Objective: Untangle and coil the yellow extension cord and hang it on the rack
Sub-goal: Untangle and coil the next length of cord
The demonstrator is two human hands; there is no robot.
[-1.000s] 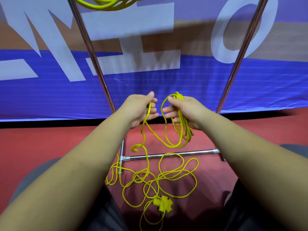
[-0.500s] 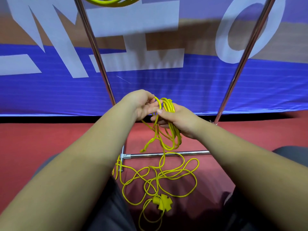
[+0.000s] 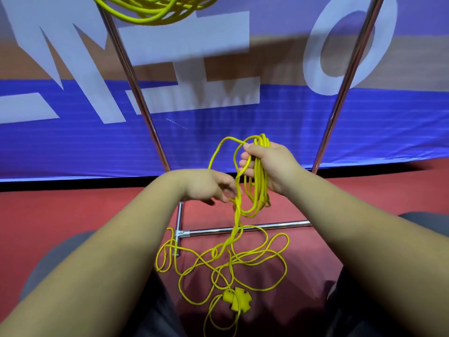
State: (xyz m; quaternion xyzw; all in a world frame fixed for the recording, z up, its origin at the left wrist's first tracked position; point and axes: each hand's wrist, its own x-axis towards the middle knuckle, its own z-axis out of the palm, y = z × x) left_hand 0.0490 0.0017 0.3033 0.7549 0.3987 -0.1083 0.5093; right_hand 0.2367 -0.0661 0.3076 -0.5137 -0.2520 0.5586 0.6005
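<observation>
My right hand (image 3: 269, 166) grips a bundle of several loops of the yellow extension cord (image 3: 257, 188), which hang down below the fist. My left hand (image 3: 206, 187) is lower and to the left, with its fingers pinching the strand that runs down from the bundle. The remaining cord lies in tangled loops (image 3: 226, 261) on the red floor, ending in a yellow multi-socket end (image 3: 237, 299). The chrome rack (image 3: 245, 228) stands in front of me, its base bar crossing above the tangle.
Two slanted chrome uprights (image 3: 136, 93) (image 3: 349, 76) rise either side of my hands. Another yellow cord coil (image 3: 155, 8) hangs at the top of the rack. A blue banner wall stands close behind. My knees frame the floor tangle.
My hands had come together at the bundle; now the left hand has dropped down and left along the strand. The right hand stays raised with the loops.
</observation>
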